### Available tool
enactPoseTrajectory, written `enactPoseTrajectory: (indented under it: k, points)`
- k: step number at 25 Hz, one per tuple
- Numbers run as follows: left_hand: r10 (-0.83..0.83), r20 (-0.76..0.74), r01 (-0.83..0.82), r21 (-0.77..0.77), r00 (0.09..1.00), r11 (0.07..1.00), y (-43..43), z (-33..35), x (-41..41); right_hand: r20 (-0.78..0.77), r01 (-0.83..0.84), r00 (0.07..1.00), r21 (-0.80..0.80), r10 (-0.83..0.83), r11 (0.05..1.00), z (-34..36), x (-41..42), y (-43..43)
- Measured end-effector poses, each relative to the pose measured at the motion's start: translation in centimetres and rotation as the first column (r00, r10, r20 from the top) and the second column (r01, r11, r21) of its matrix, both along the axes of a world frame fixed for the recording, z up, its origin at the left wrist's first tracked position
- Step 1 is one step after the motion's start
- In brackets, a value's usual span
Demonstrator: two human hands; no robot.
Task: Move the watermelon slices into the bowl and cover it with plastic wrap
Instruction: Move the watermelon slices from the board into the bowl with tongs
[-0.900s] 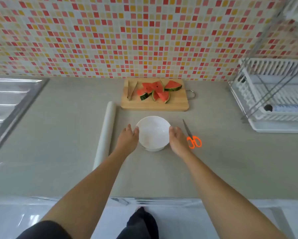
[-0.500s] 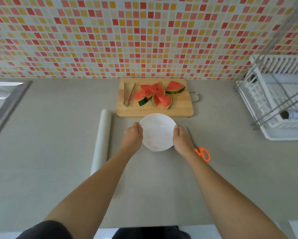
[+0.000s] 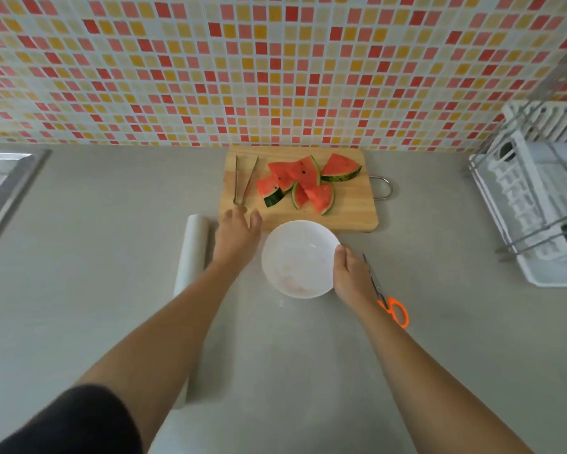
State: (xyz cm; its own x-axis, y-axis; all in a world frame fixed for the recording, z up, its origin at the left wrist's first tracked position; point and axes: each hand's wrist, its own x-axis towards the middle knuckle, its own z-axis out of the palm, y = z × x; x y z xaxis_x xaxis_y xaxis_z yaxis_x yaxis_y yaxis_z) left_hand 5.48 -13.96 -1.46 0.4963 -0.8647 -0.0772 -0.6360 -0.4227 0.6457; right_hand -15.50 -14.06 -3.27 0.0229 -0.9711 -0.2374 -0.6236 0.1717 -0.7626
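No readable writing is showing anywhere; the roll (image 3: 195,253), bowl (image 3: 298,257) and board (image 3: 351,214) are carrying no legible marks.

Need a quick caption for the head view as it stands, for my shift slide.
Left hand hovers near the tongs on the cutting board, right hand holds the white bowl, watermelon slices not yet moved.

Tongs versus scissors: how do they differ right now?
The tongs are bare metal, on the cutting board; the scissors have orange handles, on the counter. The left hand is at the tongs' closed end; the right hand, holding the bowl, overlaps the scissors. Neither is held.
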Motion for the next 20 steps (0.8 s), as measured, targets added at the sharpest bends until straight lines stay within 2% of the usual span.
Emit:
enactPoseTrajectory:
  k: [2,4,6,8,11,13,15,17,20]
  points:
    - [-0.024,0.146,0.013,0.077,0.989,0.997,-3.6,0.5,2.3,0.004,0.016,1.000,-0.026,-0.016,1.000,0.0,0.0,0.1]
    - [-0.087,0.261,0.029,0.216,0.962,0.976,-6.2,0.6,3.6,0.012,0.025,1.000,-0.053,-0.025,0.998,-0.2,0.0,0.2]
    - [-0.130,0.292,0.034,0.314,0.948,0.949,-7.4,0.1,3.9,0.013,0.021,1.000,-0.058,-0.020,0.998,-0.3,0.0,0.2]
    - [-0.126,0.282,0.027,0.332,0.951,0.943,-8.1,-0.4,4.0,0.014,0.013,1.000,-0.061,-0.012,0.998,-0.4,0.1,0.1]
    - [-0.040,0.190,-0.034,0.373,0.981,0.927,-8.6,0.1,4.6,0.018,0.007,1.000,-0.056,-0.006,0.998,-0.3,0.1,0.0]
    - [-0.013,0.130,-0.031,0.333,0.991,0.942,-8.6,0.9,5.3,0.020,0.004,1.000,-0.066,-0.003,0.998,-0.3,0.1,0.0]
    - [-0.045,0.025,0.038,0.237,0.999,0.971,-8.3,2.1,5.9,0.027,0.005,1.000,-0.065,-0.004,0.998,-0.3,0.1,0.0]
    - [-0.075,-0.151,0.099,0.156,0.986,0.983,-7.8,3.3,6.0,0.039,0.001,0.999,-0.049,0.001,0.999,-0.3,0.0,-0.2]
    - [-0.153,-0.251,0.203,0.186,0.956,0.961,-7.4,4.6,6.1,0.030,-0.009,0.999,-0.024,0.009,1.000,-0.4,0.0,-0.4]
